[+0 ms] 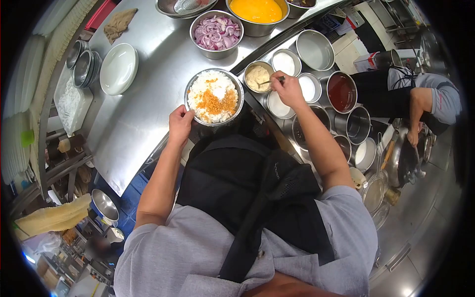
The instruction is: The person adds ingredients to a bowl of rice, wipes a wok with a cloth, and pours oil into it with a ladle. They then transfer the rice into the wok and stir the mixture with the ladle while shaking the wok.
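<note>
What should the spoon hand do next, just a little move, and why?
Maybe lift the spoon toward the rice bowl: the spoon, in the right hand, seems dipped in pale yellow stuff, and the left hand holds the bowl's rim.

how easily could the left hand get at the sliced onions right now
Probably yes: the left hand is on the rim of the rice bowl, but bare tabletop beside it seems to leave a free way forward to the uncovered sliced onions.
</note>
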`<state>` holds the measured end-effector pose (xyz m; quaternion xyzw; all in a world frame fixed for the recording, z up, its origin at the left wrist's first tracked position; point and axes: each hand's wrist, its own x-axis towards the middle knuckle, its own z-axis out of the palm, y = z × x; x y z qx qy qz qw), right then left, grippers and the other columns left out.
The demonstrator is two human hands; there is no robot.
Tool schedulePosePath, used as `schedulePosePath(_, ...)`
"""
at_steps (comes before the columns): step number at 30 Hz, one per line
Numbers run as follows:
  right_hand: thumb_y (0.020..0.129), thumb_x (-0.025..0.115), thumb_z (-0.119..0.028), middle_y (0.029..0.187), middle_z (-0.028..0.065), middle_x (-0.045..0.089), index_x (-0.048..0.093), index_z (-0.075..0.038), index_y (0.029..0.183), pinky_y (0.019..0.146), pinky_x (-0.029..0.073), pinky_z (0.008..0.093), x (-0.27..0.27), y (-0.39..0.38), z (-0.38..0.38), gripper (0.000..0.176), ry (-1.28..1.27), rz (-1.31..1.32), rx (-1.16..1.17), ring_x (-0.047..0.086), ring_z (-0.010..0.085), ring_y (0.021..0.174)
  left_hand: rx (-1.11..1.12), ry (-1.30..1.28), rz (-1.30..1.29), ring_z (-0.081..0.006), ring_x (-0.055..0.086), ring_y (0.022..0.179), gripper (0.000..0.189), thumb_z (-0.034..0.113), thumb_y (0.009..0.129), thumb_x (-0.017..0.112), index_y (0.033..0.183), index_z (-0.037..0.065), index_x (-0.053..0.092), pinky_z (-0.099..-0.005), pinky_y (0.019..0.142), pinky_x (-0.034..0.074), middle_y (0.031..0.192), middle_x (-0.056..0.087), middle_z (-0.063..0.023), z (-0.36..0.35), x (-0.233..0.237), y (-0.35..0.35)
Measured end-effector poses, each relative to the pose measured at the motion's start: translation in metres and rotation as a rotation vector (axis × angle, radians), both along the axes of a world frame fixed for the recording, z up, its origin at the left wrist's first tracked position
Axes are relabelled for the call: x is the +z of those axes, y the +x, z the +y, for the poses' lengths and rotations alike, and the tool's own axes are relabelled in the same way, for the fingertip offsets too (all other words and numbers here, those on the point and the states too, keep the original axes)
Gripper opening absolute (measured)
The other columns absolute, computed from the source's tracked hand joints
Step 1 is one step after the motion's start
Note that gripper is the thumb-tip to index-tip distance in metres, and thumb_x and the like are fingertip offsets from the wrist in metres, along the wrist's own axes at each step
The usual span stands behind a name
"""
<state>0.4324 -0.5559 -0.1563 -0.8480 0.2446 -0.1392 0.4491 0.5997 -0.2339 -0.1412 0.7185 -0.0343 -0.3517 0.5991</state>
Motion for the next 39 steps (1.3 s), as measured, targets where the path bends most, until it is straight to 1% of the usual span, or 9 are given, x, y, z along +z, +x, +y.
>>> schedulePosePath(4,0.088,0.057,-0.019,0.065,0.0159,0.062,0.064,-0.003,0.089,0.059,0.047,0.0397,0.011,-0.003,-0.008,0.017,-0.086,-0.021,-0.135,0.06,0.0324,0.058,0.012,-0.006,0.007,-0.0059,0.049,0.059,0.02,0.005,0.085,0.057,0.067,0.005,0.049,-0.0227,0.055,0.044,0.068,0.055,-0.0005,-0.002,0.003,-0.003)
schedulePosePath(8,0.089,0.056,-0.02,0.064,0.0159,0.061,0.064,-0.003,0.089,0.059,0.048,0.0394,0.012,0.003,-0.007,0.018,-0.126,0.024,-0.165,0.061,0.0329,0.059,0.008,-0.002,0.011,-0.006,0.049,0.06,0.02,0.005,0.085,0.057,0.067,0.004,0.049,-0.023,0.055,0.043,0.068,0.054,-0.0004,-0.003,0.003,-0.001)
schedulePosePath(10,0.089,0.056,-0.021,0.064,0.0164,0.061,0.064,-0.003,0.089,0.06,0.048,0.0389,0.005,0.005,-0.008,0.019,-0.238,-0.003,-0.156,0.062,0.034,0.06,0.003,0.005,0.012,-0.0061,0.049,0.059,0.02,0.005,0.085,0.057,0.067,0.004,0.049,-0.023,0.055,0.043,0.068,0.054,-0.0004,-0.001,-0.001,0.0)
schedulePosePath(11,0.089,0.056,-0.021,0.064,0.0164,0.061,0.064,-0.003,0.089,0.06,0.048,0.0389,0.001,0.005,-0.008,0.019,-0.235,-0.001,-0.156,0.062,0.034,0.06,-0.021,0.004,0.006,-0.0076,0.053,0.062,0.018,0.006,0.087,0.057,0.07,0.004,0.051,-0.0242,0.058,0.047,0.072,0.058,-0.0021,0.001,-0.006,0.001)
schedulePosePath(14,0.089,0.056,-0.02,0.066,0.0156,0.064,0.064,-0.002,0.09,0.06,0.05,0.0366,-0.009,0.006,-0.009,0.02,-0.173,0.016,-0.166,0.065,0.0301,0.061,-0.045,0.008,-0.004,-0.0094,0.058,0.065,0.015,0.006,0.088,0.057,0.073,0.003,0.054,-0.0256,0.061,0.051,0.075,0.061,-0.0039,0.002,-0.007,0.002)
schedulePosePath(16,0.089,0.056,-0.019,0.068,0.0127,0.067,0.064,0.0,0.09,0.059,0.052,0.0324,-0.015,0.006,-0.01,0.02,0.147,0.023,-0.249,0.066,0.0215,0.059,-0.043,0.012,-0.008,-0.0097,0.058,0.065,0.015,0.006,0.088,0.057,0.073,0.003,0.054,-0.0258,0.061,0.051,0.076,0.061,-0.004,0.003,-0.009,0.002)
schedulePosePath(17,0.089,0.056,-0.019,0.068,0.0127,0.067,0.064,0.0,0.09,0.059,0.052,0.0324,-0.017,0.005,-0.012,0.02,0.148,0.022,-0.247,0.066,0.0215,0.059,-0.047,0.014,-0.014,-0.0098,0.058,0.065,0.015,0.006,0.088,0.056,0.074,0.003,0.053,-0.0261,0.061,0.052,0.076,0.061,-0.0041,0.005,-0.014,0.003)
schedulePosePath(19,0.09,0.056,-0.017,0.07,0.01,0.068,0.064,0.001,0.09,0.058,0.053,0.0284,-0.019,0.003,-0.014,0.02,0.338,0.003,-0.313,0.065,0.0146,0.059,-0.052,0.017,-0.02,-0.0099,0.058,0.065,0.015,0.005,0.088,0.056,0.074,0.002,0.053,-0.0263,0.062,0.052,0.076,0.061,-0.0043,0.006,-0.015,0.003)
schedulePosePath(39,0.09,0.057,-0.011,0.075,0.0112,0.066,0.062,0.002,0.094,0.058,0.05,0.0258,-0.042,-0.017,-0.017,0.015,0.725,-0.14,-0.437,0.062,0.0146,0.061,-0.037,-0.009,0.021,-0.0119,0.06,0.065,0.014,0.005,0.088,0.055,0.075,0.002,0.054,-0.0278,0.064,0.054,0.077,0.062,-0.0063,-0.004,-0.012,0.006)
